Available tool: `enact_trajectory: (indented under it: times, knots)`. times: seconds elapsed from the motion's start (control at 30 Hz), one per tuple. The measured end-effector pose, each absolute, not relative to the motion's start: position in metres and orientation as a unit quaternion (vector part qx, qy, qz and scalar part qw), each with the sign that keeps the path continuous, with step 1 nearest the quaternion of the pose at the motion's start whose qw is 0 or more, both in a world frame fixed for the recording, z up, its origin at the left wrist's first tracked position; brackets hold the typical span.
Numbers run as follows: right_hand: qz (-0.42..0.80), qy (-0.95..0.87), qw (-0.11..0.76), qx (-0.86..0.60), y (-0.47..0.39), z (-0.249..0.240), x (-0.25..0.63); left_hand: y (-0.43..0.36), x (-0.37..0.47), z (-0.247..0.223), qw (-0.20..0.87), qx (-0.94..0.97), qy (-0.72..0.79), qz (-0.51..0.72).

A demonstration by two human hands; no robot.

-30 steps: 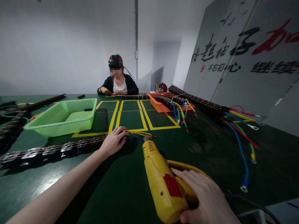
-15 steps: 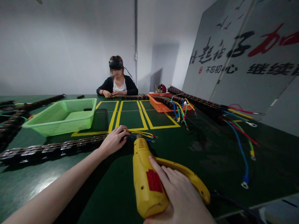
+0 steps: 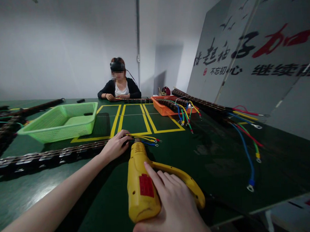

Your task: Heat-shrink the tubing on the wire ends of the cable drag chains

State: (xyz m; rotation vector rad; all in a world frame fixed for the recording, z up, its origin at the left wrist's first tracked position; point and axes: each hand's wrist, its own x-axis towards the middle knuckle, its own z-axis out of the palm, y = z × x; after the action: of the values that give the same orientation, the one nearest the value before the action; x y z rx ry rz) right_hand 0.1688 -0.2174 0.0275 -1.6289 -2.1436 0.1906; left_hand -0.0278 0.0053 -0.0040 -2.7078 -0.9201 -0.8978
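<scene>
My right hand (image 3: 175, 197) is wrapped round a yellow heat gun (image 3: 141, 181) with a red label. Its nozzle points away from me, toward the wires by my left hand. My left hand (image 3: 117, 144) is closed over the end of a long black segmented cable assembly (image 3: 61, 155) lying on the table. Past the fingers, yellow, red and blue wires (image 3: 143, 138) with ring terminals fan out to the right. The part under the fingers is hidden.
A light green basket (image 3: 60, 128) stands left, near more black assemblies (image 3: 9, 136). An orange basket (image 3: 161, 109) holds similar ones. Further wired assemblies (image 3: 203, 102) lie right, their ring-ended wires spread over the green table (image 3: 219, 171). A person (image 3: 120, 85) sits opposite.
The heat gun and my right hand have moved left, its nozzle nearer my left hand. The whole view has shifted slightly. My left hand keeps its hold on the cable assembly.
</scene>
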Motion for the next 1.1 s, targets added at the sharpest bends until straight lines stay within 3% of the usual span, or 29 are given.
enact_trajectory:
  times: [0.3, 0.6, 1.1]
  knots:
    - [0.074, -0.778, 0.179, -0.598, -0.224, 0.03, 0.215, 0.005, -0.027, -0.005, 0.1, -0.902, -0.311, -0.283]
    - [-0.021, -0.803, 0.175, -0.569, -0.236, 0.026, 0.244, 0.003, -0.027, -0.005, 0.067, -0.887, -0.336, -0.311]
    - [0.028, -0.764, 0.191, -0.616, -0.221, 0.023, 0.16, -0.001, -0.023, 0.001, 0.078, -0.919, -0.279, -0.268]
